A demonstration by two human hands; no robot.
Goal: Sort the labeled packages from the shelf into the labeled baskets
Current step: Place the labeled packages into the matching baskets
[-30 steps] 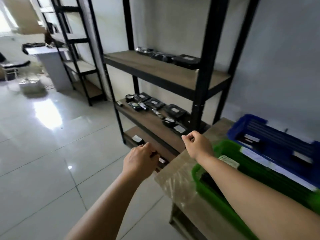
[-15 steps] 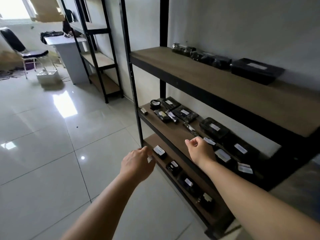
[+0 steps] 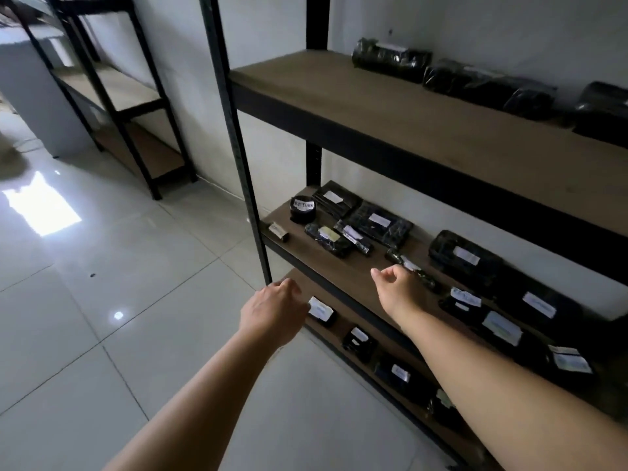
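Note:
A black metal shelf unit with wooden boards fills the right side. Its middle shelf [image 3: 326, 263] carries several black-wrapped packages with white labels, among them a round one marked RETURN [image 3: 303, 209] and a thin wrapped one [image 3: 413, 271] just beyond my right hand. My right hand [image 3: 396, 288] hovers over the middle shelf with fingers loosely curled, holding nothing. My left hand [image 3: 273, 309] hangs in front of the bottom shelf beside a small labeled package [image 3: 321, 311], fingers relaxed and empty. More packages lie on the top shelf [image 3: 390, 59] and bottom shelf [image 3: 360, 343]. No baskets are in view.
The shelf's front post [image 3: 244, 171] stands just left of my left hand. A second black shelf unit [image 3: 129, 107] and a grey cabinet [image 3: 30, 96] stand at the back left. Glossy white floor tiles [image 3: 102, 300] spread out to the left.
The view has swung left, away from the green and blue baskets, and closer to the shelf. Both empty hands have come nearer the shelves, the right one over the middle board.

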